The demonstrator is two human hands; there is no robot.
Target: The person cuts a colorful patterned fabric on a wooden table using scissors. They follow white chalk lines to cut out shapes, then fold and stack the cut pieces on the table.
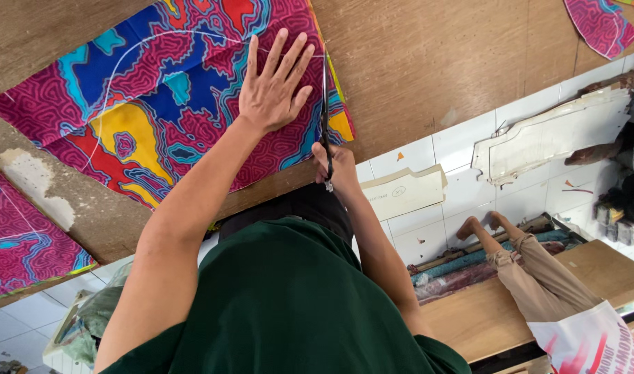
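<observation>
Head view looks down over a person in a dark green shirt, with the picture turned so the body fills the bottom middle of the frame. Left hand lies flat in the upper middle, fingers spread and released, palm pressing down on a patterned cloth of magenta, blue, yellow and red that has a white chalk line curving across it. Just right of that hand the right hand is clenched, its grip around the handles of dark scissors, whose blades run up along the cloth's right edge. The cloth lies spread on a brown wooden tabletop across the upper left and centre of the frame. Another piece of similar cloth sits at the left edge, and a smaller scrap at the upper right corner. Right of centre, on the white tiled floor, lie pale card pattern pieces, and another person's bare feet show lower right
</observation>
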